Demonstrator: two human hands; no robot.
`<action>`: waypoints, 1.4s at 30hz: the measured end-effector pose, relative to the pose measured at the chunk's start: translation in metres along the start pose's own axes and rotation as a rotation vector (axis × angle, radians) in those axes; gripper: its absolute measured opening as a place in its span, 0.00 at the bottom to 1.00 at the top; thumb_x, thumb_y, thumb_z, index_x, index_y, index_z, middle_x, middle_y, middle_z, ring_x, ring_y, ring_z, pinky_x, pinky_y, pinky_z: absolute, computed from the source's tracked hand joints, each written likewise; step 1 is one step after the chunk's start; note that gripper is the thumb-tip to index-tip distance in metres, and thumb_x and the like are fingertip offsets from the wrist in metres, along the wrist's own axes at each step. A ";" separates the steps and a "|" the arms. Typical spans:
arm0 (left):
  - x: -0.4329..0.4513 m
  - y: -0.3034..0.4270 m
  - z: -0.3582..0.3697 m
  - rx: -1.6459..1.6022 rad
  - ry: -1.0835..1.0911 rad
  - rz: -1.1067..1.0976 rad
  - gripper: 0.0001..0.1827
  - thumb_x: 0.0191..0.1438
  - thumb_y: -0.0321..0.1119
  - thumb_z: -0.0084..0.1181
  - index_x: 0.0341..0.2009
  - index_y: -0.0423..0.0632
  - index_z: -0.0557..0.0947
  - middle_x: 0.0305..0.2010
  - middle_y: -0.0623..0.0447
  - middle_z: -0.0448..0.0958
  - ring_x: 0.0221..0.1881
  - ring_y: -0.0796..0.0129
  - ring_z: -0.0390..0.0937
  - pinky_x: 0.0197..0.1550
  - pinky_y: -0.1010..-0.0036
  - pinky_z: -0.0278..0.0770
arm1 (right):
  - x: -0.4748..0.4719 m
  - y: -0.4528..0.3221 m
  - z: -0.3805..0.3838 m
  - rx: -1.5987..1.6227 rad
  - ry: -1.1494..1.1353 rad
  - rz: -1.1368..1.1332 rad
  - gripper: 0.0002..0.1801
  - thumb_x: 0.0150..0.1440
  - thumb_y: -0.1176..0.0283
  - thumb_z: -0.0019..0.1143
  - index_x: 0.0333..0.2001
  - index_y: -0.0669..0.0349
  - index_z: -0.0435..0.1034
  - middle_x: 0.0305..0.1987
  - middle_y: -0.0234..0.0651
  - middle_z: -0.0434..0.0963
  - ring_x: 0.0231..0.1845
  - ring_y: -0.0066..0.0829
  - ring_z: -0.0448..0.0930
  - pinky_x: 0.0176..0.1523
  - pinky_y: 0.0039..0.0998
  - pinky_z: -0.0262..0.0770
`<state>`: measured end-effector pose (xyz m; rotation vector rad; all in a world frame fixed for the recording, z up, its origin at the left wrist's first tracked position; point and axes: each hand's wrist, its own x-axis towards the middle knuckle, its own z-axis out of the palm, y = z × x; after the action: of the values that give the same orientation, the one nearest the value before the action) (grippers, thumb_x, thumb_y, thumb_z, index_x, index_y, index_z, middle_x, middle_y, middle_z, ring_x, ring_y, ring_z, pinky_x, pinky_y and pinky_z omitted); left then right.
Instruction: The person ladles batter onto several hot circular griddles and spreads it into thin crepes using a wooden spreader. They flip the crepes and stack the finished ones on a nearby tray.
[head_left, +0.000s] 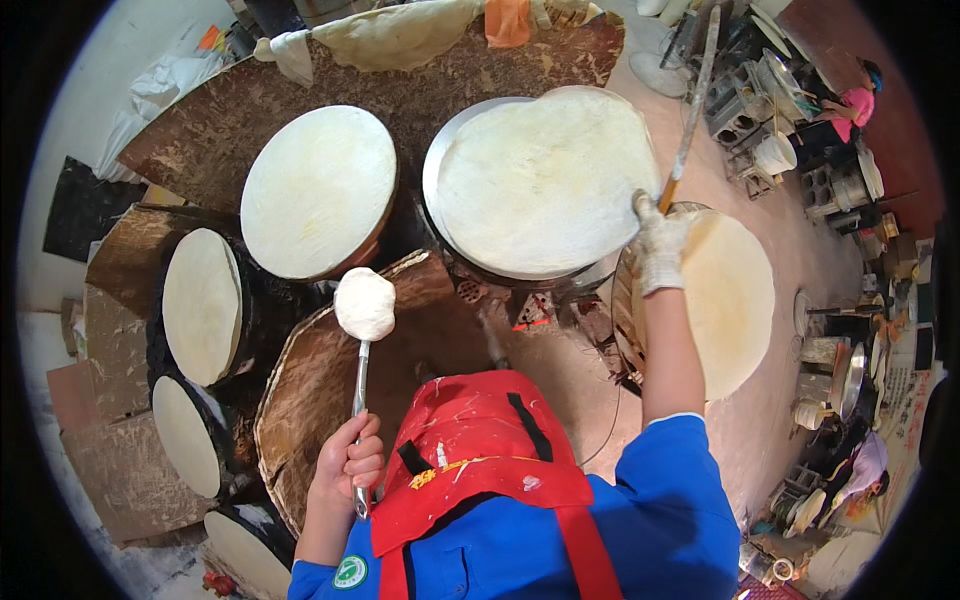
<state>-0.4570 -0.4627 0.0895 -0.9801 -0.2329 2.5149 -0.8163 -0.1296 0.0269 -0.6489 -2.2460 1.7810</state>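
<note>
My left hand (354, 461) grips the metal handle of a ladle or spoon (361, 390), whose head is covered by a lump of white dough (365, 304). A white work glove covers my right hand (661, 240), which holds a long stick (686, 127) near its orange-brown end and lies at the edge of a large thin flatbread (544, 184). That sheet rests off-centre on a round metal griddle (433, 161), leaving the griddle's left rim bare. Another round sheet (319, 191) covers the griddle to the left. Below my right wrist, a further sheet (727, 300) lies on a round basket-like support.
Several more round griddles with pale sheets, one here (202, 307), curve down the left side. Brown cardboard screens (292, 420) stand around them. At the far right are two people (855, 112), cinder blocks (739, 112) and a white bucket (775, 154). A thin cable crosses the floor.
</note>
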 end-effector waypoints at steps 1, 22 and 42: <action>0.002 0.002 0.001 0.041 0.008 0.000 0.16 0.63 0.44 0.31 0.26 0.51 0.62 0.10 0.65 0.48 0.06 0.82 0.46 0.08 0.80 0.52 | 0.014 -0.004 -0.011 0.126 0.006 -0.023 0.20 0.43 0.64 0.63 0.34 0.71 0.72 0.27 0.38 0.75 0.27 0.28 0.72 0.34 0.28 0.69; 0.065 -0.022 0.064 0.193 -0.012 -0.238 0.15 0.63 0.44 0.29 0.26 0.52 0.60 0.10 0.64 0.48 0.08 0.80 0.46 0.11 0.79 0.51 | -0.065 -0.046 -0.226 -1.357 -0.196 -0.264 0.08 0.52 0.66 0.39 0.36 0.51 0.64 0.26 0.39 0.73 0.24 0.36 0.75 0.27 0.35 0.70; 0.099 -0.060 0.100 0.432 0.154 -0.190 0.15 0.62 0.44 0.34 0.23 0.55 0.62 0.09 0.64 0.47 0.07 0.81 0.44 0.08 0.82 0.44 | -0.114 0.125 -0.260 -0.922 -0.025 -0.340 0.19 0.51 0.60 0.50 0.46 0.54 0.66 0.40 0.40 0.74 0.37 0.40 0.76 0.41 0.37 0.72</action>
<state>-0.5700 -0.3650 0.1213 -0.9163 0.2442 2.1745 -0.5805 0.0677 -0.0152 -0.3206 -2.9122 0.5408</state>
